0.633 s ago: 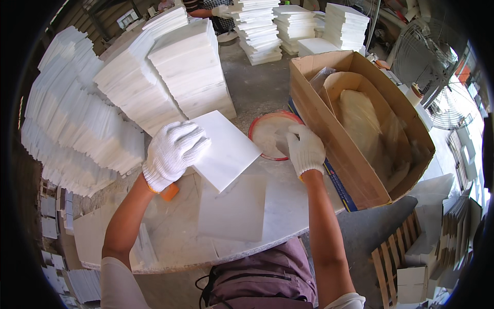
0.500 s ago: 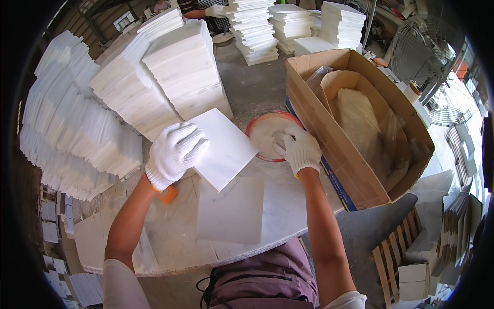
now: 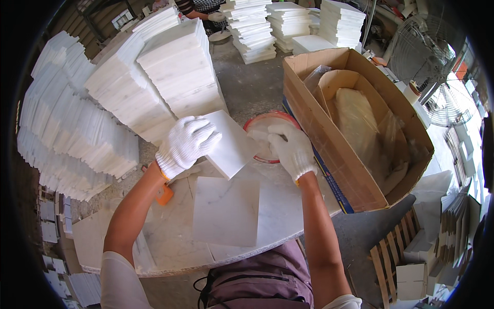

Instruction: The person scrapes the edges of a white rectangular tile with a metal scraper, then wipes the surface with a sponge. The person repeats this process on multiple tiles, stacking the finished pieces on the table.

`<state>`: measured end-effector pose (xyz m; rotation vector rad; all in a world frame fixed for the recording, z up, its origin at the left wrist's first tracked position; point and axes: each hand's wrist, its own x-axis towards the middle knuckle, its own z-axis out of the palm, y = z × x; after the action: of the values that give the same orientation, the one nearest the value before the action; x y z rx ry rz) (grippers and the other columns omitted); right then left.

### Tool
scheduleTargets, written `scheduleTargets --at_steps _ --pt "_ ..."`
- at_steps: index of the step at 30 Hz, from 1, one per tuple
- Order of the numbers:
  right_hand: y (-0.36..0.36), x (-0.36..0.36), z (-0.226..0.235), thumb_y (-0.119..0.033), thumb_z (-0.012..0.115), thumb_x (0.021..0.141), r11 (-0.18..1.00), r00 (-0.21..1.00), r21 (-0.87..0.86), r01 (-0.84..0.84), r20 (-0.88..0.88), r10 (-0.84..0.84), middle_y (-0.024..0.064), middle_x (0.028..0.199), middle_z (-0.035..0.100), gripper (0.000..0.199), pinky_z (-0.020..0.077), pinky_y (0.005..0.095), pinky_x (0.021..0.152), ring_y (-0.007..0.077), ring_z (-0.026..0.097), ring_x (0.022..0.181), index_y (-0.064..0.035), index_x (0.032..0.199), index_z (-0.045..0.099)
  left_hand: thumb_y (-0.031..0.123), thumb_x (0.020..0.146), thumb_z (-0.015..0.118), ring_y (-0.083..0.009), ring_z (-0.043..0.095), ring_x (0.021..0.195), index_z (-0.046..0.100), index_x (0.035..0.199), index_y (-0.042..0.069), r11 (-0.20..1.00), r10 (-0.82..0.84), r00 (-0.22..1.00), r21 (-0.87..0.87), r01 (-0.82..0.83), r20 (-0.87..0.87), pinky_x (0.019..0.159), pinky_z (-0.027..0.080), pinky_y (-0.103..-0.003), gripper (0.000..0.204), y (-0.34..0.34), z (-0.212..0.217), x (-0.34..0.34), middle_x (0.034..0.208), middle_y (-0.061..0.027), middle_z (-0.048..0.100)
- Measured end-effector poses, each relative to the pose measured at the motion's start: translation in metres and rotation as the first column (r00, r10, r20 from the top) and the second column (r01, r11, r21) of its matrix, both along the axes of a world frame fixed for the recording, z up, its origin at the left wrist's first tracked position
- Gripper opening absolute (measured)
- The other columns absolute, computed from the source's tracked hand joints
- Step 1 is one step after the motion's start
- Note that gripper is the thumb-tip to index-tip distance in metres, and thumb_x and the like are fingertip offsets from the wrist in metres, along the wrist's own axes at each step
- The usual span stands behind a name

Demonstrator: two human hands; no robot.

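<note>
My left hand [image 3: 189, 143], in a white knitted glove, grips the upper left side of a square white marble tile [image 3: 231, 144]. That tile is held tilted above the table. My right hand [image 3: 292, 149], gloved alike, is curled over the near right side of a round red-rimmed basin [image 3: 261, 116] with whitish contents. Its fingers are closed near the tile's right corner, and what they hold is hidden. Another square marble tile [image 3: 226, 211] lies flat on the table in front of me. An orange object [image 3: 164, 195] lies beneath my left wrist.
Tall tile stacks [image 3: 177, 67] stand at the far left of the stone table [image 3: 170, 242]. A large open cardboard box [image 3: 355, 170] with clear plastic inside sits right of the basin. Behind it stands a wire fan [image 3: 432, 72]. A co-worker's gloved hand [image 3: 216, 17] shows at the back.
My left hand has moved right and tilted the tile more steeply. My right hand has shifted slightly left over the basin, and the greyish piece seen in its fingers is now hidden.
</note>
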<state>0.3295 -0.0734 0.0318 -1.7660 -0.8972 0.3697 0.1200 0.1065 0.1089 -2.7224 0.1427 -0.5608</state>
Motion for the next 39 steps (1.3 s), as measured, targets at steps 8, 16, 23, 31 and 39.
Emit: scheduleTargets --at_steps 8,16,23,31,39 --pt "-0.025 -0.031 0.025 -0.016 0.063 0.090 0.970 0.962 0.092 0.223 0.141 -0.234 0.0151 0.107 0.070 0.022 0.0529 0.0366 0.083 0.0325 0.068 0.094 -0.0068 0.108 0.070 0.015 0.080 0.065 -0.0256 0.062 0.102 0.072 0.101 0.010 0.995 -0.022 0.998 0.094 0.027 -0.052 0.091 0.049 -0.042 0.023 0.002 0.020 0.010 0.104 -0.0049 0.068" --pt "-0.052 -0.055 0.033 -0.020 0.064 0.095 0.868 0.635 0.461 0.186 -0.730 0.252 0.0059 0.098 0.064 0.053 0.0498 0.0240 0.075 0.0121 0.060 0.085 0.0054 0.138 0.047 0.015 0.083 0.070 -0.0216 0.064 0.089 0.065 0.110 0.001 0.672 0.486 0.868 -0.590 -0.448 -0.105 0.082 0.051 -0.031 0.031 -0.023 0.030 0.006 0.094 -0.0074 0.067" --pt "-0.139 -0.092 0.014 -0.020 0.070 0.092 0.814 0.382 0.526 0.246 -0.825 0.417 0.0037 0.094 0.059 0.038 0.0458 0.0239 0.063 0.0135 0.055 0.074 0.0010 0.121 0.057 0.024 0.088 0.071 -0.0122 0.063 0.085 0.063 0.110 0.000 -0.422 0.471 0.840 -0.905 -0.051 -0.268 0.077 0.053 -0.029 0.033 -0.071 0.019 -0.048 0.094 -0.0034 0.067" --pt "-0.187 -0.127 -0.023 -0.017 0.066 0.094 0.869 0.353 0.378 0.320 -0.899 0.261 0.0074 0.096 0.060 0.020 0.0514 0.0283 0.069 0.0158 0.059 0.080 -0.0013 0.106 0.059 0.019 0.093 0.066 -0.0105 0.064 0.088 0.065 0.113 -0.002 -0.726 0.297 0.767 -0.657 -0.205 -0.568 0.078 0.053 -0.027 0.029 -0.140 -0.021 -0.092 0.099 -0.0030 0.067" --pt "-0.190 -0.134 -0.042 -0.014 0.061 0.097 0.821 0.465 0.366 0.438 -0.874 0.142 0.0068 0.093 0.059 0.017 0.0468 0.0252 0.069 0.0115 0.055 0.078 -0.0009 0.107 0.059 0.023 0.092 0.068 -0.0103 0.063 0.088 0.064 0.114 -0.002 -0.694 0.257 0.772 -0.667 -0.271 -0.581 0.077 0.052 -0.027 0.033 -0.144 -0.018 -0.089 0.098 -0.0033 0.067"
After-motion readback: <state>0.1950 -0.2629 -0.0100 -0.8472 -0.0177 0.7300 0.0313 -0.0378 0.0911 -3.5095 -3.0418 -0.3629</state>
